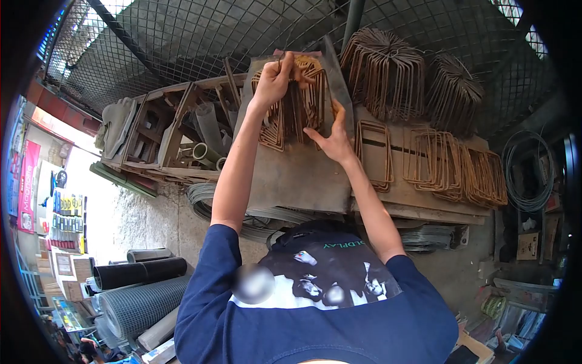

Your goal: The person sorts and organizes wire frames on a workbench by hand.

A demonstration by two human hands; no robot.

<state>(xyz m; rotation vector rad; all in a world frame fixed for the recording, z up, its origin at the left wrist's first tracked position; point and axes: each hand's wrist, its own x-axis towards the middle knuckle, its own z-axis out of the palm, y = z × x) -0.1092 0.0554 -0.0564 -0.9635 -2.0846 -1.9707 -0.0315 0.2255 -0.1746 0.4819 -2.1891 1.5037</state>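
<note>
A bundle of rusty bent-rod frames (313, 91) stands on the metal-topped bench (291, 182). My left hand (273, 82) is at the top of this bundle, its fingers closed together near a thin dark wire end; what it grips is too small to make out. At the bundle's right side is my right hand (332, 134), thumb and fingers spread apart, fingertips close to the outer rods. Just right of it, a few flat rectangular rod frames (374, 155) lie on the bench.
Two tall stacks of bent rods (385, 73) (454, 91) stand at the back right. More rectangular frames (485, 176) lie at the bench's right end. Wire coils (528, 170) hang at far right. Mesh fencing (200, 36) runs behind; wooden compartments (151, 127) are left, mesh rolls (142, 303) lower left.
</note>
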